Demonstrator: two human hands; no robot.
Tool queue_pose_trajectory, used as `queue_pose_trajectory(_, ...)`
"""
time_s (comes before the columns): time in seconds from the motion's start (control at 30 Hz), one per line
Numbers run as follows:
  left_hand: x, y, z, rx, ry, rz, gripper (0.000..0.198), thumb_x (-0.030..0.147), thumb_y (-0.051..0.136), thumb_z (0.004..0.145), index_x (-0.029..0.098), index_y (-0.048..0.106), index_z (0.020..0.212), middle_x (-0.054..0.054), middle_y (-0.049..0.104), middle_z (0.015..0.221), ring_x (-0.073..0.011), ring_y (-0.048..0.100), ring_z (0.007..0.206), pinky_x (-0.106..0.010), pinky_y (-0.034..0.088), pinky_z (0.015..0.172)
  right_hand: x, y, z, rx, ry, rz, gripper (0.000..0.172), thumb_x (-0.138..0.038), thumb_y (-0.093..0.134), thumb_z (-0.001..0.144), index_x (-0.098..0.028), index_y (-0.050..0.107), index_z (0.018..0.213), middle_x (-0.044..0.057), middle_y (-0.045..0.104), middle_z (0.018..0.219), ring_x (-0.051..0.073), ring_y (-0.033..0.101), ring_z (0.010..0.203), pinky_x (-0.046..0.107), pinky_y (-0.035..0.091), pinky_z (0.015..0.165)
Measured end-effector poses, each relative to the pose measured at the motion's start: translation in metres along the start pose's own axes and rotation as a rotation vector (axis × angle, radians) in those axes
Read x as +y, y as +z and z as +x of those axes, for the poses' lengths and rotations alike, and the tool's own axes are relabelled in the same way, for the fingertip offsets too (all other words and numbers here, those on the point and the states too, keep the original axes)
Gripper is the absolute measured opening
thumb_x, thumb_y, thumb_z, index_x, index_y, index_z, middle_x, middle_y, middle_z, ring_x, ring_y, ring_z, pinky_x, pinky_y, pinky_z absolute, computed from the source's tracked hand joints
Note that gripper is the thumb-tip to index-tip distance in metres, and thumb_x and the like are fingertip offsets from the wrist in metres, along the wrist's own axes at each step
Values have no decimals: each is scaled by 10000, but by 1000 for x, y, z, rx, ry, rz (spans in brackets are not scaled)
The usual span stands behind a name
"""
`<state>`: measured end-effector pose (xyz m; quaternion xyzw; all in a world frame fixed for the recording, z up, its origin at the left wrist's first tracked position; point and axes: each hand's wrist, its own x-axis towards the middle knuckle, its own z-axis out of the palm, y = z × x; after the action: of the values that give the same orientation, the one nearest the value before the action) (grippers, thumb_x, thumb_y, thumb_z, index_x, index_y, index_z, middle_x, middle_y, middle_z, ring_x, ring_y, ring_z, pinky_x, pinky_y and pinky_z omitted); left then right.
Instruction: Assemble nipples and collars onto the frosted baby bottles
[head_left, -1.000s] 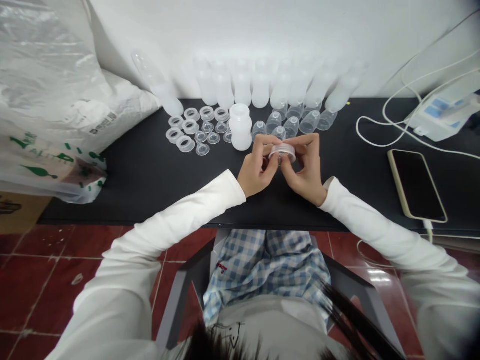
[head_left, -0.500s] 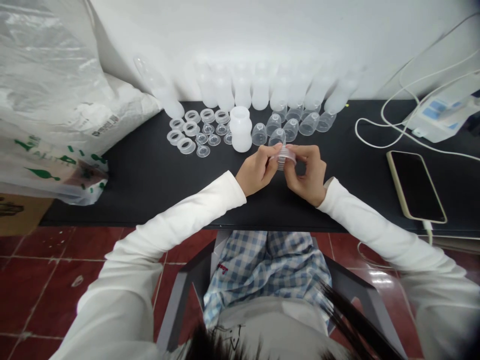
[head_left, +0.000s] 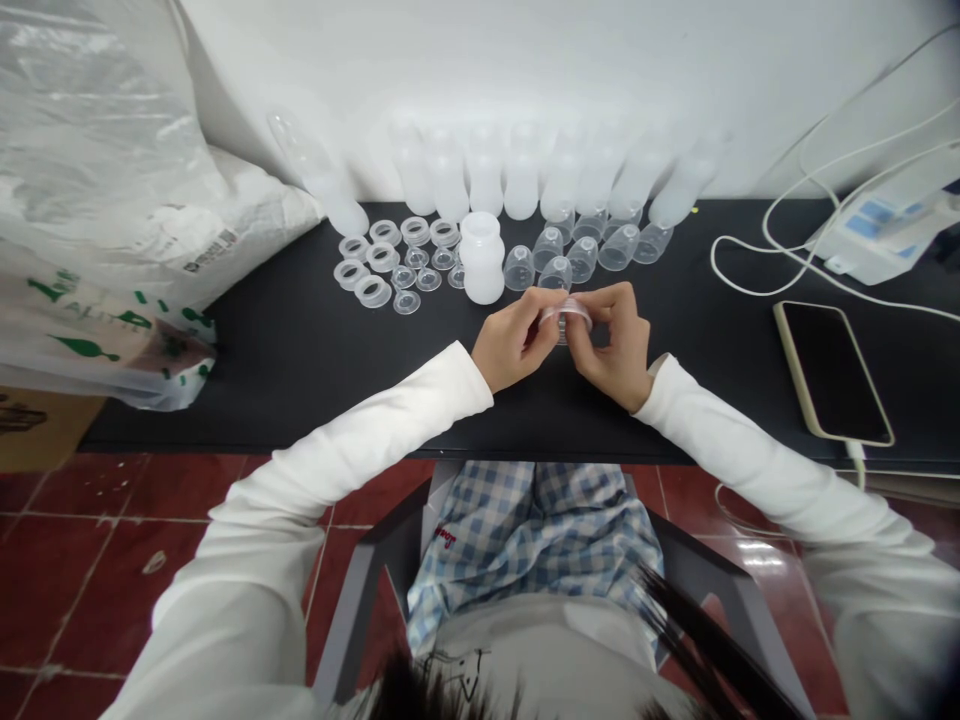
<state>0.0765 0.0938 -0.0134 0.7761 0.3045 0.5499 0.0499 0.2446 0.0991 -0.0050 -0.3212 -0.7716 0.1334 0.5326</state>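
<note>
Both hands meet over the black table (head_left: 285, 350), a little in front of me. My left hand (head_left: 511, 343) and my right hand (head_left: 616, 340) pinch a small translucent plastic ring (head_left: 566, 310) between their fingertips, with a clear piece inside it that I cannot make out. Just behind the hands stands a short white plastic bottle (head_left: 481, 257). Left of it lie several loose rings (head_left: 373, 273) and small clear nipples (head_left: 417, 281). Clear dome caps (head_left: 581, 255) stand to its right.
A row of white bottles (head_left: 525, 175) lines the wall at the back. A large plastic bag (head_left: 97, 200) fills the left end. A phone (head_left: 832, 372) on a cable lies at right, with white cords (head_left: 757, 262) and a white device (head_left: 889, 235) behind it.
The hands have turned the ring slightly between the fingers and stayed in nearly the same place. Nothing else on the table has moved.
</note>
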Motion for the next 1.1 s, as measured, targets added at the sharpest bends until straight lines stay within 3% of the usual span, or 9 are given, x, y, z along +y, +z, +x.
queue_pose_trajectory(0.33,-2,6,-4,-69,-135,-107,291,422,368,1082,199,435,1256,-33,722,961,-69,608,562,-197,465,556,1,0,0,2,41,0,226,-460,581,995,-254,565,1086,6,654,766,187,641,662,381,591,701)
queue_pose_trajectory(0.6,1,8,-3,-3,-204,-106,267,422,376,1085,206,412,1238,-69,721,1074,-140,733,889,-256,551,760,4,3,3,-28,9,68,309,-490,577,995,-259,498,1184,33,714,916,164,673,651,329,602,624)
queue_pose_trajectory(0.77,-2,11,-3,-12,-210,-139,276,442,403,1079,220,383,1242,-40,685,1040,-102,691,729,-229,525,651,6,6,0,0,18,71,298,-487,567,999,-272,517,1200,26,716,919,175,693,691,340,614,656)
queue_pose_trajectory(1.0,-10,13,-2,-83,-205,-350,441,510,365,1072,288,247,1434,-42,622,1054,-122,686,814,-288,588,728,21,-1,12,44,-134,-59,241,-406,578,1001,-260,640,1182,40,720,950,183,699,783,350,630,717)
queue_pose_trajectory(1.1,-9,14,-1,-121,-185,-411,505,575,377,1051,313,259,1465,-58,615,1131,-147,701,899,-314,607,765,21,-7,19,72,-249,-83,232,-294,586,1000,-291,653,1222,32,727,996,186,719,889,351,634,772)
